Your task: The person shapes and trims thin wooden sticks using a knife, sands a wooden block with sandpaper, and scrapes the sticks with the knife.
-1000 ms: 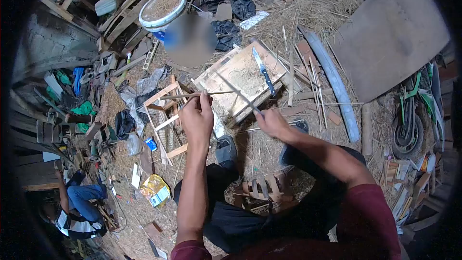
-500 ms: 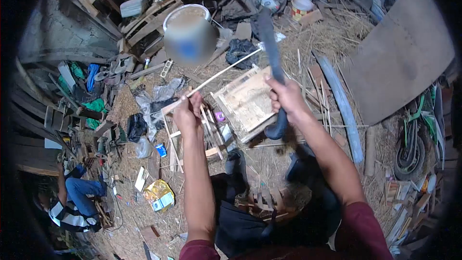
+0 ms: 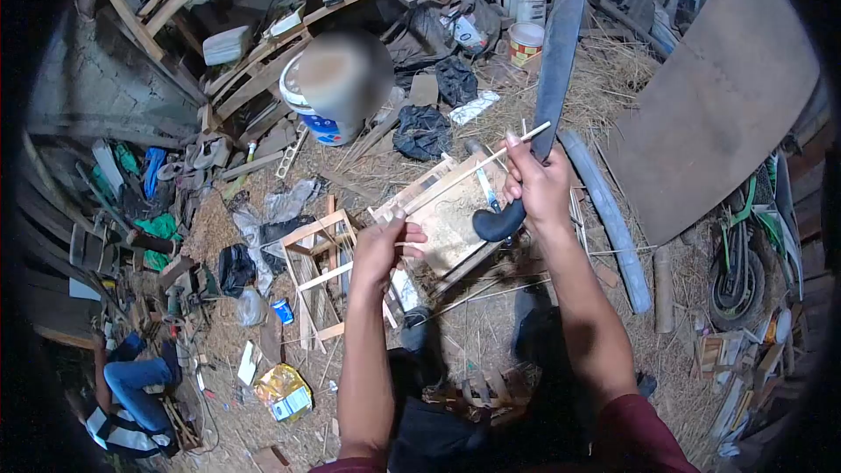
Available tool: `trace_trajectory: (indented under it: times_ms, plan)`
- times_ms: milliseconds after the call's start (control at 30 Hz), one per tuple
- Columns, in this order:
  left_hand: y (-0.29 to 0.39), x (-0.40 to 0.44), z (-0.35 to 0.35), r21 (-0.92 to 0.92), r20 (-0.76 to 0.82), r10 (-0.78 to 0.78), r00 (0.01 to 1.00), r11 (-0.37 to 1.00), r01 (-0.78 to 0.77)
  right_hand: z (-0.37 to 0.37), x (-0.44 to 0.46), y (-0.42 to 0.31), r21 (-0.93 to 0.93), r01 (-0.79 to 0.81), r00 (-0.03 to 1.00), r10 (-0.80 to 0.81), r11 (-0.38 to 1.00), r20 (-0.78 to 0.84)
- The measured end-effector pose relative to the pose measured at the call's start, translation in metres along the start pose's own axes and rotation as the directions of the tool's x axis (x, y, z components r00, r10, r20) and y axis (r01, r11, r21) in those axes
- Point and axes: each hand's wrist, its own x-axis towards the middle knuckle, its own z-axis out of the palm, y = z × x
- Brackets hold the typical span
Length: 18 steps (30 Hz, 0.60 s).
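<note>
Beyond, bucket (image 3: 321,127), contents blurred, machete (image 3: 560,61) in right hand (image 3: 541,186).

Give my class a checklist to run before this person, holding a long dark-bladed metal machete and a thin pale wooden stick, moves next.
1. Long dark-bladed metal machete gripped by its curved black handle: ok, in the bare right hand.
2. Thin pale wooden stick held: ok, by the bare left hand.
3. Right thumb clear of the stick: cannot tell; they overlap in view.
4. Flat pale wooden board clear: not ok, a small black-handled metal knife lies on it.
5. Person in blue jeans away from the blade: ok, far left.
</note>
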Motion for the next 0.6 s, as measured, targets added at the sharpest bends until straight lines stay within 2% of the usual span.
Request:
trace_trajectory:
  times_ms: [100,233,267,367,400,500,533,567,600]
  plan:
    - [-0.013,0.018,-0.001,0.194,-0.219,0.348,0.912,0.931,-0.309,-0.012,0.017,0.014,-0.195,0.078,0.995,-0.064,0.978,0.078]
    - [-0.017,0.020,0.028,0.425,-0.031,0.636,0.771,0.706,-0.566,-0.008,0.018,0.029,-0.289,0.059,0.981,-0.002,0.956,0.194]
    - [-0.010,0.013,0.032,0.528,0.079,0.660,0.747,0.608,-0.593,-0.005,0.012,0.026,-0.277,-0.002,0.963,0.076,0.961,0.257]
    - [-0.017,0.018,0.031,0.420,0.252,0.624,0.740,0.618,-0.664,0.002,0.003,0.033,-0.394,0.125,0.931,0.030,0.911,0.364]
    - [-0.016,0.014,0.031,0.368,0.245,0.615,0.749,0.656,-0.659,0.003,0.003,0.034,-0.428,0.167,0.910,0.029,0.888,0.414]
    - [-0.015,0.005,0.028,0.499,0.187,0.577,0.795,0.641,-0.583,0.011,-0.006,0.037,-0.430,0.130,0.904,0.071,0.893,0.422]
    - [-0.017,0.005,0.026,0.509,0.115,0.602,0.790,0.647,-0.567,0.015,-0.011,0.041,-0.396,0.153,0.913,0.024,0.905,0.408]
    - [-0.023,0.012,0.020,0.515,0.056,0.664,0.746,0.621,-0.591,0.016,-0.012,0.043,-0.374,0.115,0.914,0.049,0.920,0.403]
    - [-0.021,0.012,0.015,0.447,-0.026,0.670,0.742,0.672,-0.591,0.016,-0.016,0.045,-0.352,0.072,0.914,0.080,0.933,0.399]
